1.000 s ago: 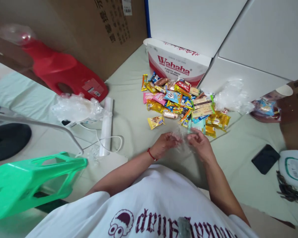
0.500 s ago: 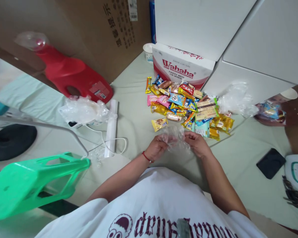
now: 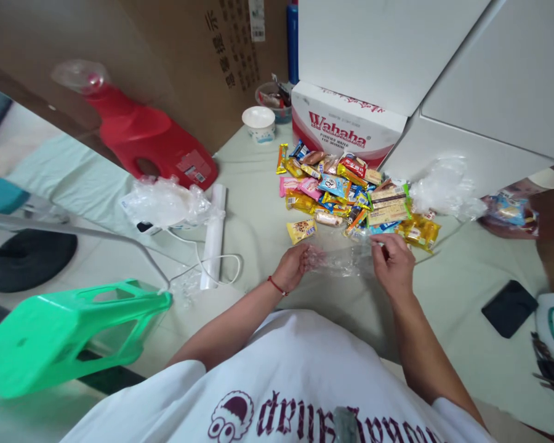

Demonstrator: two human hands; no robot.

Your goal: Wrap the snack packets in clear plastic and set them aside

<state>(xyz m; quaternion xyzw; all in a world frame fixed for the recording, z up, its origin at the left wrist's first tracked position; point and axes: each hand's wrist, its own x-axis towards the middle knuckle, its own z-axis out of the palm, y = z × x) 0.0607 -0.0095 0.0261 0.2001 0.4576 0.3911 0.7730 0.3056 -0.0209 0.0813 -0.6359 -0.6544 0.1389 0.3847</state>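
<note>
A clear plastic bag (image 3: 339,261) is stretched sideways between my two hands, low over the pale green cloth. My left hand (image 3: 292,267), with a red string bracelet at the wrist, pinches its left end. At the other end, my right hand (image 3: 393,258) has thumb and fingers closed on the plastic. Just beyond lies a heap of wrapped snacks (image 3: 335,184) in yellow, blue, pink and red packaging. A yellow snack packet (image 3: 301,231) sits at the near left of the heap. Snacks in amber wrappers (image 3: 418,232) lie close to my right hand.
A Wahaha carton (image 3: 346,123) stands behind the snacks, with a paper cup (image 3: 259,125) to its left. Bunched clear bags (image 3: 445,187) lie at right, near a black phone-like slab (image 3: 510,309). Leftward are a red jug (image 3: 152,138), white roll (image 3: 213,237) and green stool (image 3: 69,332).
My right hand has moved right, away from my left hand, so the bag is drawn out wider. The view has shifted slightly, uncovering more of the paper cup and a bowl behind it.
</note>
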